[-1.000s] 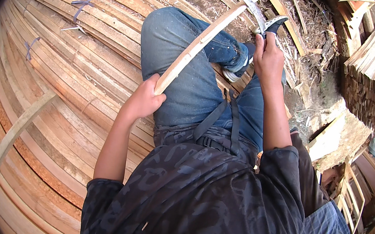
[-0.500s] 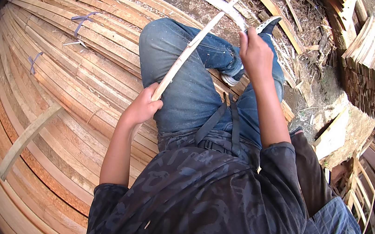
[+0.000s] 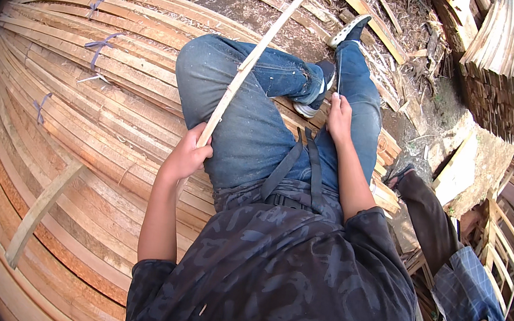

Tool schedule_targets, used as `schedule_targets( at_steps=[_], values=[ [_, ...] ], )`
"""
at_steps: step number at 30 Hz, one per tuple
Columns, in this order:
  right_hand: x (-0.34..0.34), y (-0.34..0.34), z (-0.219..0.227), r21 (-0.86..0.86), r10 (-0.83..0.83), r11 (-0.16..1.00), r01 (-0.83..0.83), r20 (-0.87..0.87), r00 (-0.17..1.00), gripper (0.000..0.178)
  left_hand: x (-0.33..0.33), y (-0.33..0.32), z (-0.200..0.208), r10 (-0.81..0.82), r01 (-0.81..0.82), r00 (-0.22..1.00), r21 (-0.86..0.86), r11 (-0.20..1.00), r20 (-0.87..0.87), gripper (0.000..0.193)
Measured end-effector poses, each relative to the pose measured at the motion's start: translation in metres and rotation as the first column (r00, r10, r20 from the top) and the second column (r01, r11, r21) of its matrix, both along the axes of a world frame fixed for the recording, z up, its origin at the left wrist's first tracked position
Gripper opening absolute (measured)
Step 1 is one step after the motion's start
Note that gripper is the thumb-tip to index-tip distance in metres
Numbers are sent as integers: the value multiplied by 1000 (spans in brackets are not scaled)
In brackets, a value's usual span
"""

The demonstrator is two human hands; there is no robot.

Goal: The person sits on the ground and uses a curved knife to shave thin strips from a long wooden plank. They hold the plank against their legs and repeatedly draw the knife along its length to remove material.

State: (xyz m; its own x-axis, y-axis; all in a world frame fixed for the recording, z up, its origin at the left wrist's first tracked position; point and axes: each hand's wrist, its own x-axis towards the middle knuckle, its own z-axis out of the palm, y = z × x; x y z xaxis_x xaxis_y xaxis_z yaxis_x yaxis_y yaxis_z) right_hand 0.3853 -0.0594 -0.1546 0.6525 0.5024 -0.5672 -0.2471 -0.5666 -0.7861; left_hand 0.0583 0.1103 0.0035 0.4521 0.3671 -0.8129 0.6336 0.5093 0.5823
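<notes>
My left hand point(image 3: 187, 155) is closed around the lower part of a long, pale wooden strip point(image 3: 232, 87). The strip slants up and away across my left thigh, past the knee, and its far end reaches the littered ground. Over my right thigh, my right hand point(image 3: 340, 121) is closed on a knife point(image 3: 338, 77). Its blade shows only as a thin dark line pointing away from me, and the handle is mostly hidden by the fingers. The knife is apart from the strip.
Long wooden strips point(image 3: 112, 136), some tied with purple bands point(image 3: 101, 45), lie beneath me and to the left. Offcuts and shavings point(image 3: 326, 15) litter the ground ahead. A tall stack of thin boards point(image 3: 505, 75) stands far right. Another person's leg point(image 3: 422, 200) shows at right.
My right hand has brought the knife away from the strip, back toward me and down over my thigh. My left hand keeps its hold; the strip has shifted slightly left.
</notes>
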Motion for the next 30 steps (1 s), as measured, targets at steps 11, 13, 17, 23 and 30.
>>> schedule_targets(
  at_steps=[11,13,17,23,30],
  values=[
    [-38,108,133,78,450,765,-640,646,616,22,0,-3,5,13,-13,1000,16,1000,26,21],
    [-44,107,141,-73,567,687,-723,677,470,23,0,-7,3,18,-19,1000,43,999,14,25],
    [-42,103,138,-210,601,676,-706,712,364,24,0,-5,6,-69,65,998,188,980,14,33],
    [6,111,135,-433,621,666,-608,773,129,28,0,-15,3,-82,83,996,331,940,-17,35],
    [30,108,121,-513,589,714,-477,808,14,29,5,-20,8,-120,174,980,382,908,-161,35]
  ],
)
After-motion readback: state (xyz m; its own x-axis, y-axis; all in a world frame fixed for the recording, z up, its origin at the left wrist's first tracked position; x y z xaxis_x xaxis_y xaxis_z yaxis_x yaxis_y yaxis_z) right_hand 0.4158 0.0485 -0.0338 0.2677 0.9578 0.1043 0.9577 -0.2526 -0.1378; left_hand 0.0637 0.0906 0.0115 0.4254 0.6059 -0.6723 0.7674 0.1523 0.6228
